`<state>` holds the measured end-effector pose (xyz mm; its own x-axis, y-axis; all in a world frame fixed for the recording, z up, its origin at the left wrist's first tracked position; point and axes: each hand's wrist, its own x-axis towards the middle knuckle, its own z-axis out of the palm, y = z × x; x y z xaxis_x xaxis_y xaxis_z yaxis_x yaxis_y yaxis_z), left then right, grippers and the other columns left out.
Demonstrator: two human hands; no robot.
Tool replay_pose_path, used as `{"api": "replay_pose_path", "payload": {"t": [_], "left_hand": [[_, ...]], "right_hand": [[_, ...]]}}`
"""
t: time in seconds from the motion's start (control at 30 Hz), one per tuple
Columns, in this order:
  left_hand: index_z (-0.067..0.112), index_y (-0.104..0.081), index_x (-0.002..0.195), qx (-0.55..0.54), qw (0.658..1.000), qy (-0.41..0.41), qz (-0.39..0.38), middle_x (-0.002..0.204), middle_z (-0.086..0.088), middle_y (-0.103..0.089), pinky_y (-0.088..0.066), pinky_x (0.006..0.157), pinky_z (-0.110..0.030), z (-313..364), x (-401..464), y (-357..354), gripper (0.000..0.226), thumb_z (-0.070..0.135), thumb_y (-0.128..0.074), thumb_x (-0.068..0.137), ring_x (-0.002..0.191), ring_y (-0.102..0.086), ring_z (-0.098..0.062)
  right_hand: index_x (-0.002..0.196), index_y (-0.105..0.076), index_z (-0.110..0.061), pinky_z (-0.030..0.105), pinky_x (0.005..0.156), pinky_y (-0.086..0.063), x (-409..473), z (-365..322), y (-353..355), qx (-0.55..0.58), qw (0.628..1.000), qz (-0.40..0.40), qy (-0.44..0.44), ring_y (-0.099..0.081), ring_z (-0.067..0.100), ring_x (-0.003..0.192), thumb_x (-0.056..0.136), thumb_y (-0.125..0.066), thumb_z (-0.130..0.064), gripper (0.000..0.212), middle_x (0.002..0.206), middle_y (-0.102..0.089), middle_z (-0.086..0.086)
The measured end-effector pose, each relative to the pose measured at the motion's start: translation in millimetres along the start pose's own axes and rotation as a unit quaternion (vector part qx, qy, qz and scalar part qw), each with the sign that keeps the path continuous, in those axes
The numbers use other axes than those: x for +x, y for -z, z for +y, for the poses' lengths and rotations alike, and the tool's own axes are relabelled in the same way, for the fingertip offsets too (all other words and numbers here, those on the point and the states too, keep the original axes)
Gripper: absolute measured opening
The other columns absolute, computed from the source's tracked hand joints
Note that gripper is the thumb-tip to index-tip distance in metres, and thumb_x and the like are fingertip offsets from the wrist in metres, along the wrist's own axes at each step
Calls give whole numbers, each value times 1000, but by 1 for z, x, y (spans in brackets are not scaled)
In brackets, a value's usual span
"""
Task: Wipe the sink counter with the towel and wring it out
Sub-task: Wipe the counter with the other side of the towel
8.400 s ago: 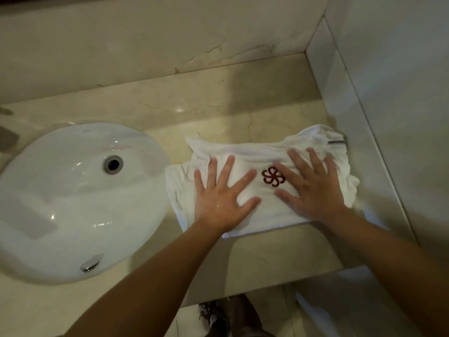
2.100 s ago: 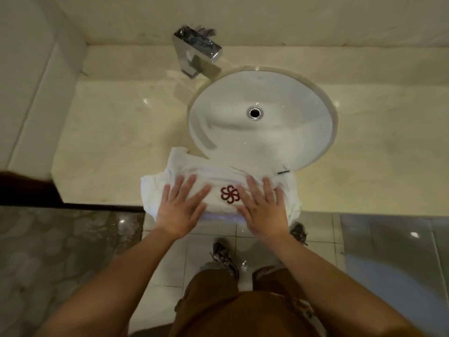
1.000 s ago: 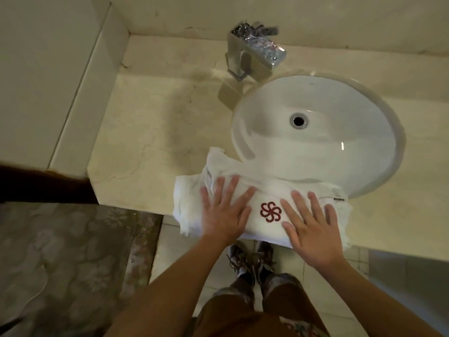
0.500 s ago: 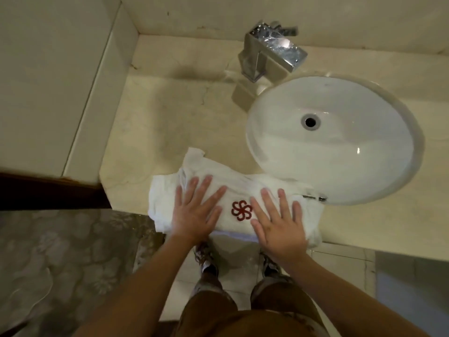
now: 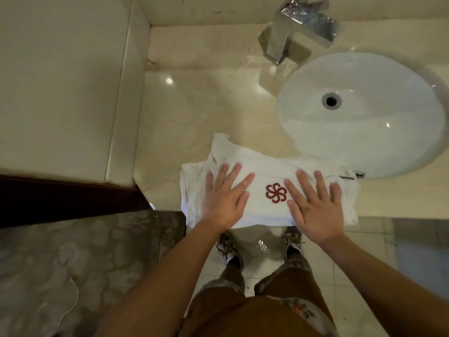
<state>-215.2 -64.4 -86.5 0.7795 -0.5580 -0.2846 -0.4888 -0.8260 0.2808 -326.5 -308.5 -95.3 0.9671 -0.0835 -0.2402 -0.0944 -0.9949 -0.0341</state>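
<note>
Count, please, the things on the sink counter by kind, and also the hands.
Towel: 1
Faucet: 1
Sink basin: 1
Hands pressing flat on the towel: 2, the left hand and the right hand
Total: 5

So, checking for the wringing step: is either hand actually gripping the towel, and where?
No grip. The left hand and right hand press flat on the towel, either side of its red emblem.

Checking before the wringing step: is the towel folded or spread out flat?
Folded: the towel lies bunched in layers on the counter, with the left hand and right hand flat on it.
</note>
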Motion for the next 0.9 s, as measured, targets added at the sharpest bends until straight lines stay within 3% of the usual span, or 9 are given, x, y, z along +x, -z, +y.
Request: {"api": "replay_pose_path", "payload": {"t": [0.13, 0.23, 0.27, 0.4, 0.47, 0.53, 0.9], "left_hand": [[45, -22, 151, 19, 1000, 4, 9, 163, 9, -14, -4, 120, -53, -63, -17, 8, 51, 46, -24, 99, 152, -7, -22], [46, -15, 151, 31, 999, 34, 20, 163, 12, -7, 2, 120, -48, -128, -33, 16, 53, 46, -21, 99, 151, -8, -22], [48, -11, 151, 30, 999, 41, 12, 163, 12, -3, 6, 120, -44, -142, -37, 20, 53, 46, -19, 99, 152, -5, -21], [47, -5, 152, 59, 996, 72, 10, 164, 9, 1, 5, 120, -50, -127, -36, 20, 56, 47, -14, 97, 152, 0, -23], [45, -10, 153, 51, 997, 55, 11, 164, 7, 0, 6, 118, -53, -98, -31, 17, 56, 48, -16, 98, 152, 2, -25], [47, -1, 152, 59, 998, 32, -4, 163, 11, 8, 13, 117, -52, -82, -28, 13, 53, 50, -12, 100, 151, 10, -23], [47, -19, 152, 22, 999, 17, 31, 164, 13, -11, -2, 120, -48, -110, -25, 16, 52, 49, -26, 100, 152, -5, -18]], "right_hand": [[159, -14, -34, 60, 119, -7, 15, -68, 9, 23, 999, -24, -5, -7, 36, 153, 104, -8, -54, 59, 168, -7, 1], [154, 18, -42, 57, 119, 14, 35, -134, 9, 37, 998, -45, 13, 24, 31, 149, 103, 0, -56, 56, 164, 24, -6], [153, 21, -43, 55, 118, 18, 39, -148, 10, 43, 998, -50, 19, 29, 30, 148, 103, 0, -56, 55, 162, 28, -8], [157, -15, -42, 55, 121, -6, 39, -132, 9, 40, 998, -14, 38, -4, 30, 154, 104, -13, -56, 55, 167, -8, -6], [156, -24, -40, 56, 120, -15, 27, -102, 6, 38, 999, 0, 27, -13, 31, 153, 103, -21, -56, 55, 166, -17, -5], [155, -27, -39, 58, 117, -22, 19, -82, 5, 34, 999, 8, 15, -16, 30, 153, 102, -26, -55, 55, 166, -20, -4], [155, -25, -42, 57, 118, -15, 39, -98, 14, 43, 998, -42, -2, -14, 31, 153, 102, -20, -56, 55, 166, -18, -6]]}}
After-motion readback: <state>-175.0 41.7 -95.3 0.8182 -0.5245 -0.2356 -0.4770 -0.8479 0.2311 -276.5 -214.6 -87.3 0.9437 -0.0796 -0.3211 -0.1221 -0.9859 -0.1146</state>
